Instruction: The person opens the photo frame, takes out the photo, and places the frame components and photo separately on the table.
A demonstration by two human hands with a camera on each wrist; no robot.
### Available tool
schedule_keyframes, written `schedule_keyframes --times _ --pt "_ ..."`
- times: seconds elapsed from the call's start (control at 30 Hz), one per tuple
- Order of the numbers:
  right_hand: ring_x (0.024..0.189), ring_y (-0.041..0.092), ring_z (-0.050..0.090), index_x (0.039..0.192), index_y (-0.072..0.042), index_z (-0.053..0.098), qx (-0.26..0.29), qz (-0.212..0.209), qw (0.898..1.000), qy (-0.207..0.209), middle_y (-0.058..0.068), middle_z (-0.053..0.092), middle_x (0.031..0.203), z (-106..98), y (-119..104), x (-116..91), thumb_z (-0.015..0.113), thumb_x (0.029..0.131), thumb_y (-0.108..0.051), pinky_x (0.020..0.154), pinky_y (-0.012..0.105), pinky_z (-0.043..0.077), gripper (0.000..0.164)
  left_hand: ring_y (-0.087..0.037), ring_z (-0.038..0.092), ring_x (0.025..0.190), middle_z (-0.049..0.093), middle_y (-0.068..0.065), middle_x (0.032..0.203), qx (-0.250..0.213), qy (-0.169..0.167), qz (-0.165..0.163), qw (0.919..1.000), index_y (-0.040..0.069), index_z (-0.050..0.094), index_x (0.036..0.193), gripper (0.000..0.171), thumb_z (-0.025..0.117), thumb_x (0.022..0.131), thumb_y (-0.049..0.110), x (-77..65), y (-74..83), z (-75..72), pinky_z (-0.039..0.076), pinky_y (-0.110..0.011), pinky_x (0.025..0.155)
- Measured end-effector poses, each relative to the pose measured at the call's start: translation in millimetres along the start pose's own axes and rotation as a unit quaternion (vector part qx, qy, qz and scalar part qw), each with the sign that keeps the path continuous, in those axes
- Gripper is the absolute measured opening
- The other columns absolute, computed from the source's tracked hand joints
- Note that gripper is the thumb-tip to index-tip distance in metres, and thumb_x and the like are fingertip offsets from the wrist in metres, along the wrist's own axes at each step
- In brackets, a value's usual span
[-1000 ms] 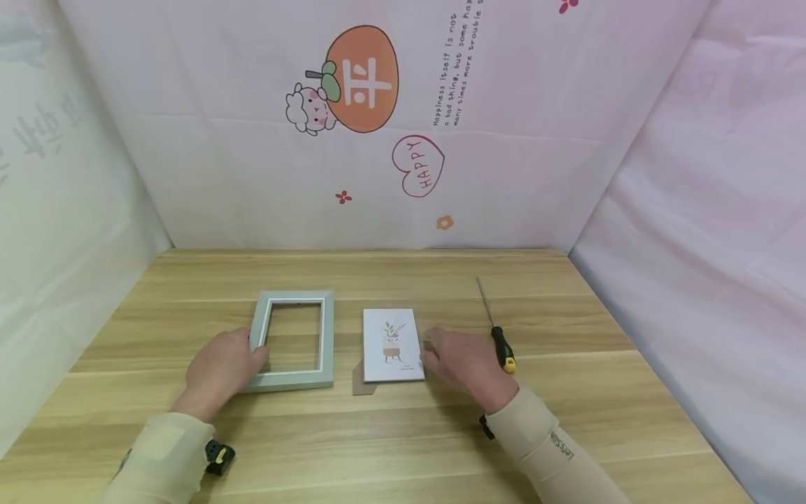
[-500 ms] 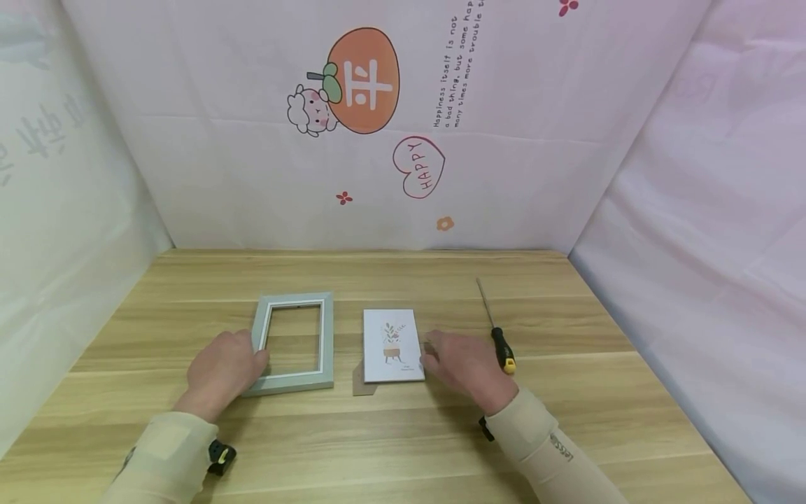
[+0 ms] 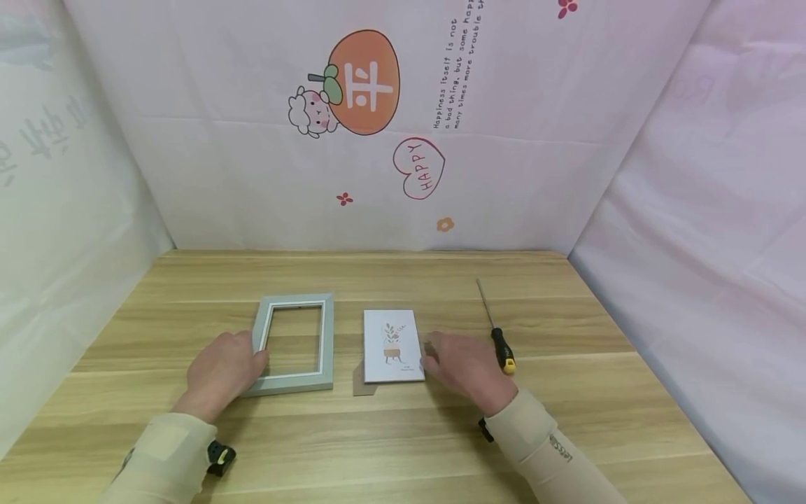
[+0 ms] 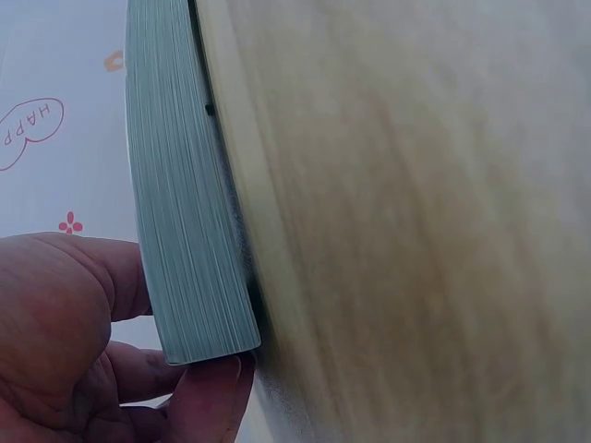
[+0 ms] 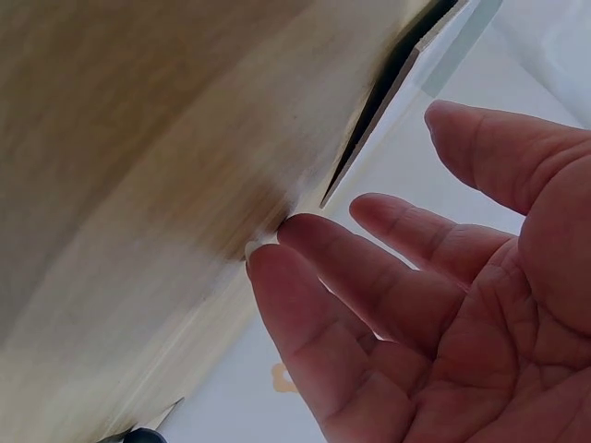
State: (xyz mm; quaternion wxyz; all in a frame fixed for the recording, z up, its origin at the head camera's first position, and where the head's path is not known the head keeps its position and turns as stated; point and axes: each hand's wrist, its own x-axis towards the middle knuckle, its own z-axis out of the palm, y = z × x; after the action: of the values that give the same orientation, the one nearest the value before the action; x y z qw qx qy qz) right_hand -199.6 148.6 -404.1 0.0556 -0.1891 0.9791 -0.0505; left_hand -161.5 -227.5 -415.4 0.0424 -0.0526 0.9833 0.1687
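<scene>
My left hand (image 3: 222, 371) grips the left side of a pale grey-green picture frame (image 3: 327, 343) lying on the table. In the left wrist view the fingers (image 4: 212, 392) curl under the frame's edge (image 4: 185, 185), and the thumb is at its other face. A white card with a potted-plant print (image 3: 378, 350) lies right of the frame. Part of a brown flap (image 3: 363, 383) sticks out beneath it. My right hand (image 3: 466, 364) rests beside the card's right edge, its fingers loosely bent and holding nothing. In the right wrist view the board's edge (image 5: 397, 101) appears close to its fingertips.
A screwdriver (image 3: 502, 348) with a black and yellow handle lies right of my right hand, its shaft pointing to the back. The wooden table (image 3: 352, 448) is bounded by white printed cloth (image 3: 504, 175) at the back and both sides.
Hands, frame and card hold nearly the same places throughout. Only a very slight shift of the whole head view shows.
</scene>
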Motion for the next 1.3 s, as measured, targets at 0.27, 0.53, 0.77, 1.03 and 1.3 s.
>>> schedule_keyframes --times 0.27,0.53,0.77,1.03,1.3 --pt "0.056 0.016 0.043 0.088 -0.02 0.052 0.006 0.005 1.0 -0.007 -0.001 0.048 0.065 0 0 0 0.056 0.093 -0.039 0.048 0.033 0.035 0.021 -0.023 0.046 0.054 0.05 -0.009 0.066 0.001 0.0 -0.004 1.0 0.005 0.052 0.077 0.024 0.049 0.086 0.027 0.8 -0.3 1.3 0.039 -0.036 0.043" --pt "0.057 0.016 0.044 0.094 -0.019 0.056 0.01 0.009 1.0 -0.011 -0.001 0.05 0.066 2 0 1 0.057 0.093 -0.04 0.048 0.033 0.036 0.021 -0.022 0.046 0.054 0.05 -0.008 0.066 0.002 0.001 -0.003 1.0 0.005 0.052 0.077 0.025 0.049 0.087 0.028 0.7 -0.5 1.9 0.039 -0.036 0.042" --pt "0.058 0.017 0.045 0.093 -0.019 0.056 0.012 0.015 1.0 -0.018 0.0 0.051 0.068 1 0 2 0.057 0.094 -0.04 0.049 0.034 0.037 0.02 -0.022 0.046 0.055 0.05 -0.008 0.066 0.001 0.003 0.001 1.0 0.006 0.052 0.077 0.025 0.05 0.087 0.028 0.5 -0.3 0.9 0.039 -0.036 0.043" --pt "0.062 0.018 0.047 0.107 -0.016 0.06 0.023 0.017 0.999 -0.024 0.0 0.054 0.074 0 1 3 0.056 0.094 -0.039 0.052 0.034 0.039 0.027 -0.022 0.047 0.056 0.051 -0.009 0.069 0.008 0.003 -0.009 0.9999 0.006 0.054 0.083 0.033 0.051 0.092 0.037 -4.0 1.7 -7.8 0.039 -0.036 0.043" --pt "0.056 0.016 0.042 0.084 -0.017 0.053 0.035 0.012 0.999 -0.008 0.0 0.044 0.064 -2 3 6 0.055 0.095 -0.035 0.05 0.032 0.034 0.021 -0.032 0.059 0.072 0.063 -0.018 0.088 0.027 0.094 0.033 0.9947 0.003 0.062 0.095 0.039 0.052 0.094 0.041 -10.9 23.5 -28.5 0.046 -0.046 0.048"
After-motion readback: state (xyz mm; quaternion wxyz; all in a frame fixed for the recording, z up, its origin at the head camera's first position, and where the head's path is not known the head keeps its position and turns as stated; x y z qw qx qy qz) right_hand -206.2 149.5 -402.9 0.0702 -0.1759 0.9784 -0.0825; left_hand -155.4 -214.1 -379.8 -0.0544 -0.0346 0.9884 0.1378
